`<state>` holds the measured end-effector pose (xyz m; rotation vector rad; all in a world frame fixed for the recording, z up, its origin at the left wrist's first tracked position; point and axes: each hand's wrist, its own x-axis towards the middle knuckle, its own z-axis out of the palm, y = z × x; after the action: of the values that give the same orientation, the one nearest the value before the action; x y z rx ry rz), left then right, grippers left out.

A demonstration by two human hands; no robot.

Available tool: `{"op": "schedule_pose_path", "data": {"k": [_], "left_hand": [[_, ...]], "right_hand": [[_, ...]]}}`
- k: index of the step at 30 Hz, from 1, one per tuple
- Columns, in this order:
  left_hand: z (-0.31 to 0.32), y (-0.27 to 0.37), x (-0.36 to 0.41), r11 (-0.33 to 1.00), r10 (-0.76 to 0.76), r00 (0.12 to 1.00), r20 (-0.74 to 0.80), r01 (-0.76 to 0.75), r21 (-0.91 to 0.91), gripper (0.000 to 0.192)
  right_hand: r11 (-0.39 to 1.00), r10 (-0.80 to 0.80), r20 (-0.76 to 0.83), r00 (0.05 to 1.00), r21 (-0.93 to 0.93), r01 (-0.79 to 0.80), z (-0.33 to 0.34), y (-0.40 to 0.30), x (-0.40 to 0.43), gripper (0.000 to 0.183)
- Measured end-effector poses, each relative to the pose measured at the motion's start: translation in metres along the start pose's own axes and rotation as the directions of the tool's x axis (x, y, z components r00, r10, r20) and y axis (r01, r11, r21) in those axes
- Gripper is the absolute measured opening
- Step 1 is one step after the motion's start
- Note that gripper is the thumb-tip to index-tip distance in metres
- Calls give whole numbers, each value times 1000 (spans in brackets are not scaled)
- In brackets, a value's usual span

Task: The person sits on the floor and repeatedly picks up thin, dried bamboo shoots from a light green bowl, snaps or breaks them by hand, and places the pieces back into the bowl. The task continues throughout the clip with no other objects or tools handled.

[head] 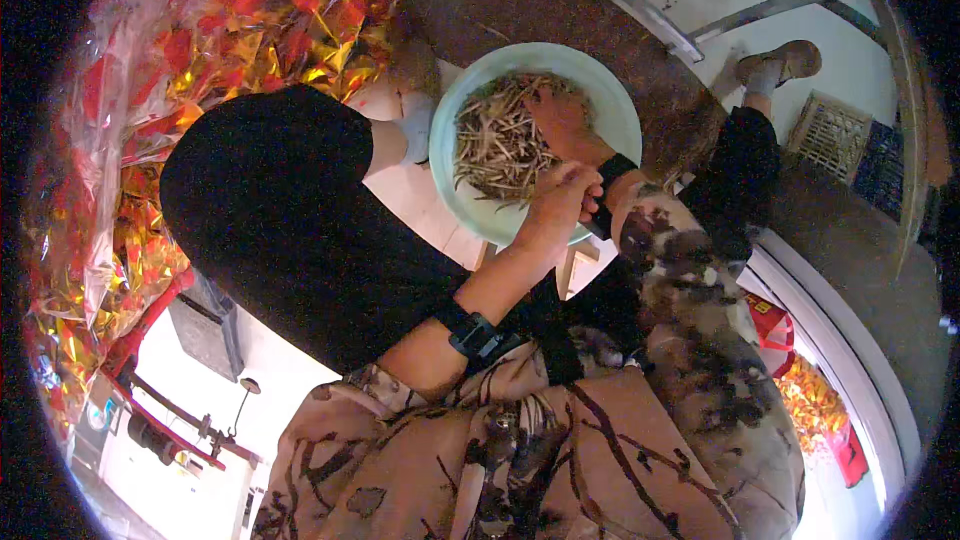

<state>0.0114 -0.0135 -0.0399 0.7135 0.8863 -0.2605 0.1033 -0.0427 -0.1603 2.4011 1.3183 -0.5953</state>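
A pale green basin stands before me, heaped with thin brown stick-like pieces. My right hand reaches into the heap, palm down. Its fingertips blur into the pieces, so I cannot tell whether they grip any. Over the near rim, my left hand is curled close beside my right wrist. A small dark object shows just below its fingers; whether the hand holds it is unclear. Black bands circle both wrists.
Crumpled shiny red and gold wrapping fills the left side. Wooden legs show under the basin. A metal frame and a latticed crate stand at upper right. My dark-trousered knee is left of the basin.
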Motion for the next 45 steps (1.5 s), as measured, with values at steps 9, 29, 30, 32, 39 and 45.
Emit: {"op": "schedule_pose_path", "data": {"k": [9, 29, 30, 32, 39, 45], "left_hand": [[-5, -3, 4, 1000, -2, 999, 48, 1, 19, 14], [-11, -25, 38, 941, 127, 981, 146, -72, -332, 36], [-8, -17, 27, 940, 129, 981, 147, -74, -333, 36], [0, -7, 8, 972, 190, 982, 7, -187, -142, 27], [-21, -1, 3, 911, 56, 977, -205, -134, -389, 13], [-4, 9, -13, 968, 50, 976, -211, -99, -230, 22]], "right_hand": [[957, -177, 7, 984, 235, 171, -48, 27, -18, 27], [442, 263, -54, 963, 894, -70, -70, 30, -125, 17], [422, 185, 20, 982, 901, -98, -81, 18, -130, 19], [410, 110, 96, 989, 902, -133, -95, 4, -134, 21], [533, -313, 76, 947, 839, 109, -126, 23, -105, 26], [399, -184, -36, 982, 911, 108, -105, 77, 2, 32]]}}
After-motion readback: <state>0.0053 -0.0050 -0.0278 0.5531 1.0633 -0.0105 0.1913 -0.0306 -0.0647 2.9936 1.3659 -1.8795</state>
